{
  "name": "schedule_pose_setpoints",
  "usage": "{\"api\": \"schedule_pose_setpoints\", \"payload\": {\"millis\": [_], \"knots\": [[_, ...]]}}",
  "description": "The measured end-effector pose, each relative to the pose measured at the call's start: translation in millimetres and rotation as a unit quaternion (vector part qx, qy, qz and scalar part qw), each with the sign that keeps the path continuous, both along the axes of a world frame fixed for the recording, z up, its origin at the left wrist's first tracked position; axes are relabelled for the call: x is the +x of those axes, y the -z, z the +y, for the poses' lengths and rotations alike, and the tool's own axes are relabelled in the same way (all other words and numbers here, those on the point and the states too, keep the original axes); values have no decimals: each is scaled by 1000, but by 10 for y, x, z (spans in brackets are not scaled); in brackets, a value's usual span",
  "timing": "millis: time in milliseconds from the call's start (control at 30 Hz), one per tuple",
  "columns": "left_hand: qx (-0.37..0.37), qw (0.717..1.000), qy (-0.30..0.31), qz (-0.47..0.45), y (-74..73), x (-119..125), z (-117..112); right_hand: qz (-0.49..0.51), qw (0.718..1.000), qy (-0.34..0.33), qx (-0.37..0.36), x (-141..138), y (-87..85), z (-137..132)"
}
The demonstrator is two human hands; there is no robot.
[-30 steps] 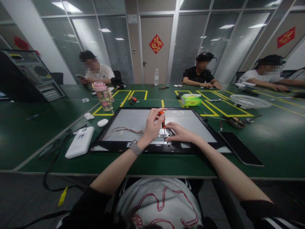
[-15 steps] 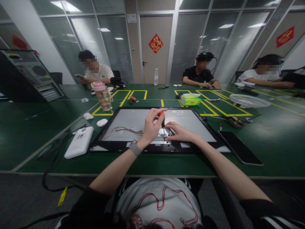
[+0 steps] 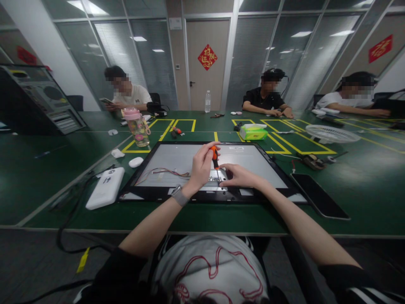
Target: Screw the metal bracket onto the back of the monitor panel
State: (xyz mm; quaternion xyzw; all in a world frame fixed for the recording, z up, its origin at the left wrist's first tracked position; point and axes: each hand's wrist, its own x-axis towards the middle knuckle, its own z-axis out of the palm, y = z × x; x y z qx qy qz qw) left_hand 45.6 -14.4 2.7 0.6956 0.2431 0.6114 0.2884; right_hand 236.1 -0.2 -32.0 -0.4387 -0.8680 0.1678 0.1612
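My left hand (image 3: 202, 164) is closed around the orange and black handle of a screwdriver (image 3: 215, 156). Its shaft points down at a silver metal bracket (image 3: 213, 179) on the back of a flat display panel (image 3: 177, 158). My right hand (image 3: 238, 176) rests low on the panel, right of the shaft. Its thumb and forefinger curve apart on either side of the shaft's lower end, the thumb close to the tip. Whatever lies under the tip is too small to make out. A bundle of thin wires (image 3: 166, 172) runs left from the bracket.
Left of the panel lie a white power bank (image 3: 106, 188) and a small white case (image 3: 136, 162); a pink-lidded bottle (image 3: 136, 131) stands behind them. A phone (image 3: 318, 196) lies right. Beyond are a green tissue pack (image 3: 253, 132) and a white round grille (image 3: 332, 133). Three people sit across the table.
My left fingers have shifted on the handle, showing more of it, and the screwdriver leans slightly differently. My right forefinger is more bent; the panel stays in place.
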Motion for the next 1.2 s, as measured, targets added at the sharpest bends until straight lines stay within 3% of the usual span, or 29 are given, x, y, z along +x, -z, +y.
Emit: {"api": "schedule_pose_setpoints", "payload": {"millis": [300,767,1200], "knots": [[51,997,-43,35,-3,27,-21,1,1000,8,-9,-20,-24,-12],[30,998,-43,30,-7,0,-10,0,1000,7,-3,-16,5,2],[78,991,-92,60,1,21,-13,-26,1000,8,16,-59,-44,-41]]}}
